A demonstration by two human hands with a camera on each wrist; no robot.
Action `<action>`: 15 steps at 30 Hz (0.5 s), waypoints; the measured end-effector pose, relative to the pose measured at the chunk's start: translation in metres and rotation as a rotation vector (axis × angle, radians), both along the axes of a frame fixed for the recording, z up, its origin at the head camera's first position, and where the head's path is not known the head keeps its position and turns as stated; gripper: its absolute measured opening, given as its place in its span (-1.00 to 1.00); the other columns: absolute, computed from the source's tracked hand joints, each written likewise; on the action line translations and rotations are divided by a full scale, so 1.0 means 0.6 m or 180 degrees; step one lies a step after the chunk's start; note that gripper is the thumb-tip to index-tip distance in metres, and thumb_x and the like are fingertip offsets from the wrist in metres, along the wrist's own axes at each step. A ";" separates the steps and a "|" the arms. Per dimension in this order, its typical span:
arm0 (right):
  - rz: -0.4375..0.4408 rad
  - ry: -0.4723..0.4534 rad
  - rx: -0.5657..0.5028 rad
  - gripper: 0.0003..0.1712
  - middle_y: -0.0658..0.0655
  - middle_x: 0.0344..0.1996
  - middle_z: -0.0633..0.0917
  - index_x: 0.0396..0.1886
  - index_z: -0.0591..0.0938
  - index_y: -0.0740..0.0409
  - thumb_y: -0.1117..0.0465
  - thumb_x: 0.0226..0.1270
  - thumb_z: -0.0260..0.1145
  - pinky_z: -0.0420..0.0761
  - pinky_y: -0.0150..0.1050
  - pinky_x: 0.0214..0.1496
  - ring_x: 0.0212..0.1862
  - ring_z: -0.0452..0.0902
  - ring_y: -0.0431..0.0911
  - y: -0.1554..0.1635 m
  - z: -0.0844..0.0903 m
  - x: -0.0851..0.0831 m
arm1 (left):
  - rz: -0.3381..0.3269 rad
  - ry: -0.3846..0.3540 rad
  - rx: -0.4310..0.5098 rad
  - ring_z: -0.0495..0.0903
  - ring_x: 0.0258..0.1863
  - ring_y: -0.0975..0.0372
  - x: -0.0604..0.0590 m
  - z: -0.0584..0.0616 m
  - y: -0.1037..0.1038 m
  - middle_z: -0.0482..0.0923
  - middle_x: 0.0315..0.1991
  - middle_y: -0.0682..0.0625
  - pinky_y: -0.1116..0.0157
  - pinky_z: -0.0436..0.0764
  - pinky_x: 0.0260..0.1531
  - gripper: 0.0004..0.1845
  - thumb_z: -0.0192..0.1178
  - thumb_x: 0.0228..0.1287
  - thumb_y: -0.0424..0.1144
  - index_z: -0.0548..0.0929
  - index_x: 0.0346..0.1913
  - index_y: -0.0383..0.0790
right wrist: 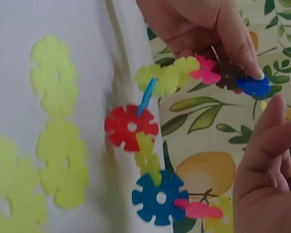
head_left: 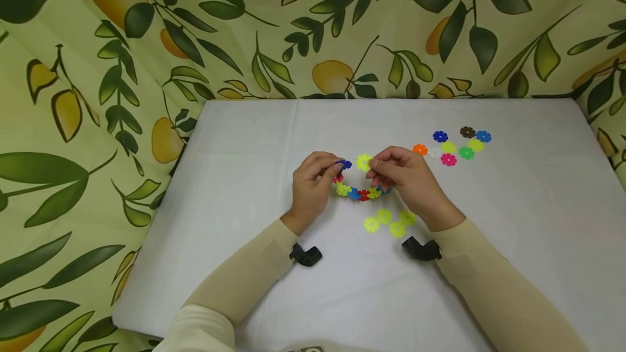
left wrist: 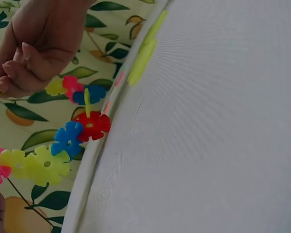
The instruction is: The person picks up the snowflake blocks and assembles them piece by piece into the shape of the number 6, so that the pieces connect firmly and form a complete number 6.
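Left to right. The left hand (head_left: pixel 313 186) pinches the left end of a curved chain of interlocked plastic discs (head_left: pixel 362 193), its fingertips curled round a blue disc (head_left: pixel 345 164). The chain hangs in a shallow arc just above the middle of the white table (head_left: pixel 244 189), between both hands. The right hand (head_left: pixel 406 178) pinches the chain's right end and a loose yellow-green disc (head_left: pixel 364 162), held close beside the blue one.

Handling, as judged: the discs look thin, light and stiff, joined only by slotted rims, so the chain is likely to flex and part at its joints; grip is best taken flat across a disc face, near the joint worked.

Near: four loose yellow-green discs (head_left: pixel 389 221). Far right: a cluster of mixed-colour discs (head_left: pixel 455 145).
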State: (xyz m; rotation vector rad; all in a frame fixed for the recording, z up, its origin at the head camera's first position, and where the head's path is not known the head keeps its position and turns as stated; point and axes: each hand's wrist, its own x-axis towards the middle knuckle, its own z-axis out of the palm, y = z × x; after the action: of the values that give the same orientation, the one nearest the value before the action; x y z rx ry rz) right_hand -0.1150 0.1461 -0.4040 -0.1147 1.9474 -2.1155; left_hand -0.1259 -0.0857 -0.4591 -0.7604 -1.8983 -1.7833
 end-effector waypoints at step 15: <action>0.0167 -0.0400 -0.0685 -0.83 0.19 -0.38 0.76 -0.21 0.67 0.33 0.35 0.68 0.26 0.65 -0.39 -0.39 -0.40 0.68 -0.11 -0.006 0.007 0.014 | -0.0009 0.0474 -0.0247 0.64 -0.36 0.11 0.011 0.012 0.009 0.66 -0.15 -0.20 0.30 0.56 -0.39 -0.94 0.38 0.42 -0.59 0.74 -0.17 -0.42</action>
State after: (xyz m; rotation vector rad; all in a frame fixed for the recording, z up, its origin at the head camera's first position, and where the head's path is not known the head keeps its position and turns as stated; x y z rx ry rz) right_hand -0.1066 0.1426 -0.4000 -0.0712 1.6265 -2.2344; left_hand -0.1194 -0.0804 -0.4517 -0.8974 -1.8777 -1.6146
